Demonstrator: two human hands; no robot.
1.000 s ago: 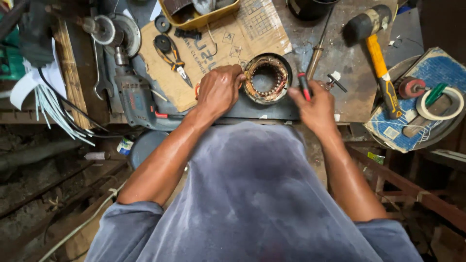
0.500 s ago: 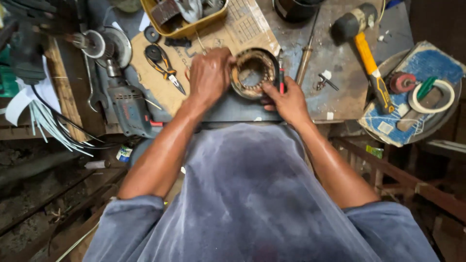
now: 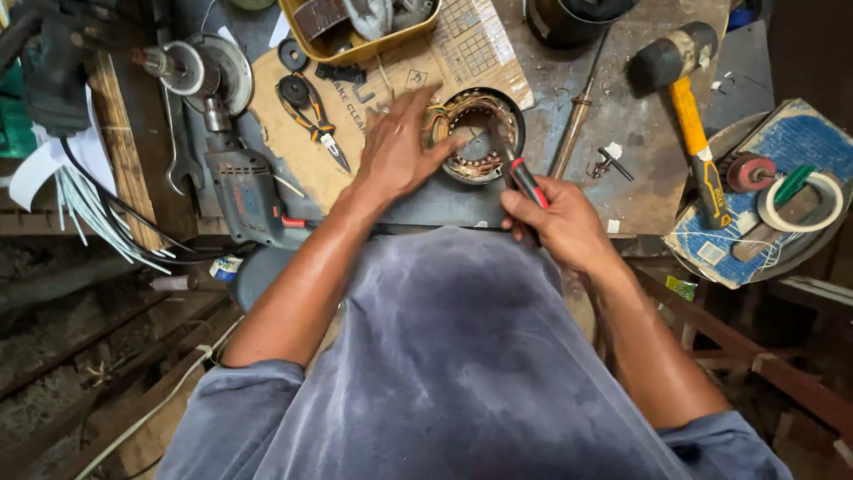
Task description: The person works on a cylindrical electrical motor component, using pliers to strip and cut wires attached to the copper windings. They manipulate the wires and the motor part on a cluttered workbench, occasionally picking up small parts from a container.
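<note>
Near the bench's front edge, I saw the left hand (image 3: pixel 397 153) resting spread fingers on the stator (image 3: pixel 474 133). Beside it, the right hand (image 3: pixel 560 222) pinched a red-handled tool (image 3: pixel 522 179), tip at the stator's rim.

Stator ring (image 3: pixel 475 133): dark rim — copper-brown windings, with yellow and orange wires at one side
Tool handle (image 3: pixel 526 182): red and black
Mallet (image 3: pixel 682 98): black head, yellow handle
Tray (image 3: pixel 360 44): yellow
Cardboard (image 3: pixel 444 53): tan, printed with a grid
Drill (image 3: pixel 244 196): blue-grey
Tape roll (image 3: pixel 804 203): cream — green piece across it
Surface (image 3: pixel 622 124): mottled grey-brown
</note>
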